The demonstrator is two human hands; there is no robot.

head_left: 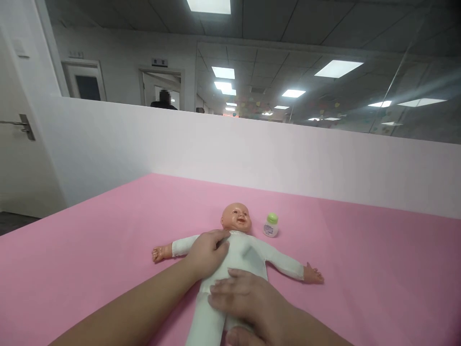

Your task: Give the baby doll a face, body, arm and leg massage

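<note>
Lying face-up on the pink surface (pixel 108 240), the baby doll (pixel 247 252) has the left hand (pixel 208 254), open and slightly bent, on its upper chest and the open right hand (pixel 254 300) on its lower belly, a green-capped bottle (pixel 271 226) standing near its head.

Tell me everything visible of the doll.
The doll lies face up on the pink surface, arms spread. Its bald head and hands look like smooth plastic; torso, arms and legs like stuffed white cloth. The left hand rests on its chest, the right hand seems to rest on its lower belly; feet out of view.
</note>
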